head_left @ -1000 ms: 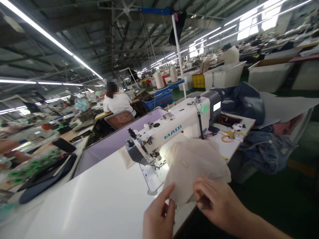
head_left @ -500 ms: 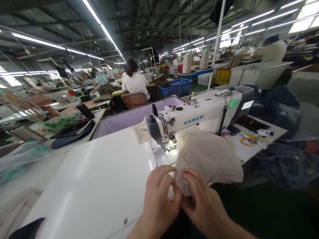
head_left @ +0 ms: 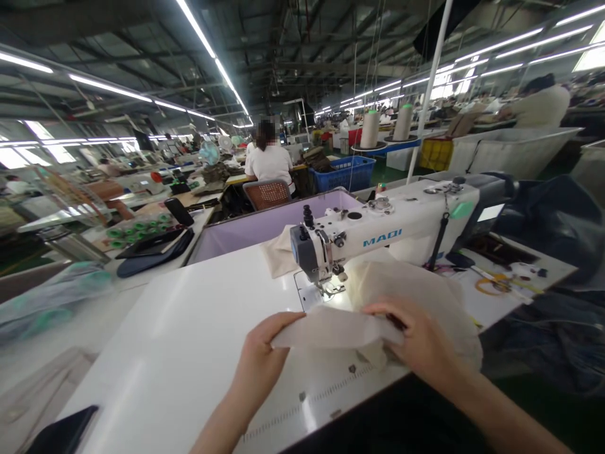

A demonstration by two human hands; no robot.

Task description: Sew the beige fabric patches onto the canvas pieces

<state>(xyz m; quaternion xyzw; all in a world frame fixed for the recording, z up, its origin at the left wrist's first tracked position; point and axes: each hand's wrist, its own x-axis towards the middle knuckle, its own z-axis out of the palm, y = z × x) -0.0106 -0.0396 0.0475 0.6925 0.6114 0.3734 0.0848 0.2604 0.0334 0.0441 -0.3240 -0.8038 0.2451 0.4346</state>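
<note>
A piece of beige fabric is stretched between my two hands just in front of the sewing machine. My left hand pinches its left end, thumb and fingers closed on the edge. At the other end my right hand grips the cloth, its fingertips partly hidden by folds. More of the beige fabric lies heaped under the machine arm and hangs over the table's front edge. The lit presser foot stands just behind the stretched cloth.
The white table spreads to the left, with another beige cloth piece behind the needle. Yellow-handled scissors lie at the right. Thread cones stand behind the machine. A seated person works beyond the lilac bin.
My hands were close together on the cloth at the table's front edge. They have spread apart and moved forward, pulling the fabric edge out flat between them. The view has shifted slightly left.
</note>
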